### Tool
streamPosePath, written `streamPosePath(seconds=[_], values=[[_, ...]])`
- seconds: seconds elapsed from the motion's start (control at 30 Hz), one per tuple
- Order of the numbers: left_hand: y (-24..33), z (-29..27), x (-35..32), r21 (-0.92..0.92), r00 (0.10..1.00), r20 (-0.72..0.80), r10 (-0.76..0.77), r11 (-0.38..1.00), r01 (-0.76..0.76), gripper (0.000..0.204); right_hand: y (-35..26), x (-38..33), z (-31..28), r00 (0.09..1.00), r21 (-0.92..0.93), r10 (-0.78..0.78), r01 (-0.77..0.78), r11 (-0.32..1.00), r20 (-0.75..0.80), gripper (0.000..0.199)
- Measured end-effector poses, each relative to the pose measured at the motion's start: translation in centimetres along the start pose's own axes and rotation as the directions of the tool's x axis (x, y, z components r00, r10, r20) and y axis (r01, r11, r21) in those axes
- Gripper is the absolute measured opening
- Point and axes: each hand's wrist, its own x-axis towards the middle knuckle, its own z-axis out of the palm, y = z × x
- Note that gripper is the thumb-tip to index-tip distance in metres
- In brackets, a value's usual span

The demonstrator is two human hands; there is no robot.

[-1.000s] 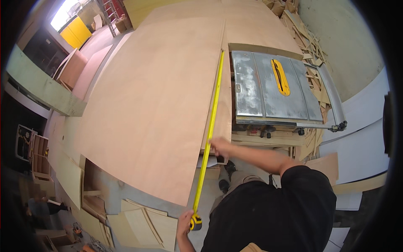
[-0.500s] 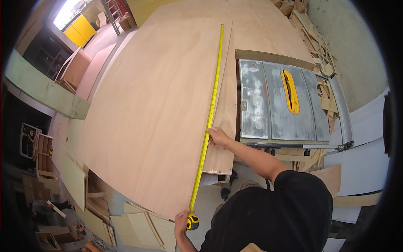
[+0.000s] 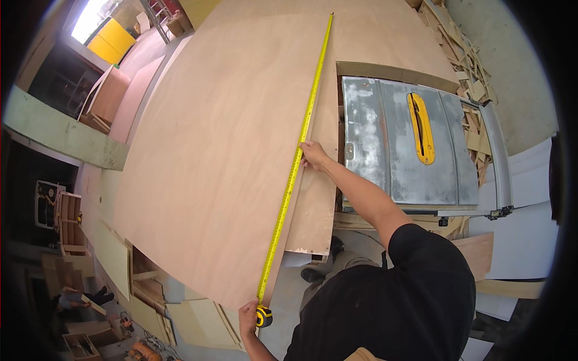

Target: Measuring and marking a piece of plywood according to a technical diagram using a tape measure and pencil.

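Observation:
A yellow tape measure blade point(image 3: 289, 189) lies stretched along the right side of a large plywood sheet point(image 3: 198, 174), its tip near the top of the view. My left hand point(image 3: 248, 317) is closed at the sheet's near corner, gripping the tape measure by its black and yellow case point(image 3: 263, 316); its fingers are partly hidden. Farther up the blade, my right hand point(image 3: 313, 155) pinches it at the sheet's right edge. My right forearm reaches across the front left corner of a table saw point(image 3: 394, 144).
The saw has a yellow blade insert point(image 3: 421, 129) and a rail point(image 3: 497, 156) on its right. Wood offcuts point(image 3: 460, 48) pile against the right wall. Several panels point(image 3: 201, 322) lie at lower left. Another person point(image 3: 72, 298) is at far left, near an orange power tool point(image 3: 143, 352).
My right hand has moved farther away along the blade. The case and my left hand have shifted slightly left, and the blade tip now appears higher. The view has shifted a little.

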Motion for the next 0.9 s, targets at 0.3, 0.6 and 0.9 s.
streamPosePath(seconds=[0.3, 0.6, 0.9], values=[[0.4, -0.1, 1.4, 0.005, 0.999, 0.036, 0.019, 1.000, -0.020, 0.033, -1.0, 0.6, 0.9, 0.998, -0.007, 0.055, -0.055, 0.998, 0.013, 0.024], [-0.6, -1.3, 2.4, 0.034, 0.996, 0.082, 0.047, 0.998, -0.050, 0.034, -0.6, -1.1, 0.4, 0.993, -0.148, 0.103, -0.111, 0.983, -0.062, 0.026], [-4.2, -5.7, 1.2, 0.249, 0.996, -0.008, 0.086, 0.965, -0.081, 0.040, -3.2, -23.6, -0.3, 0.812, -0.715, 0.247, 0.270, 0.644, 0.529, 0.030]])
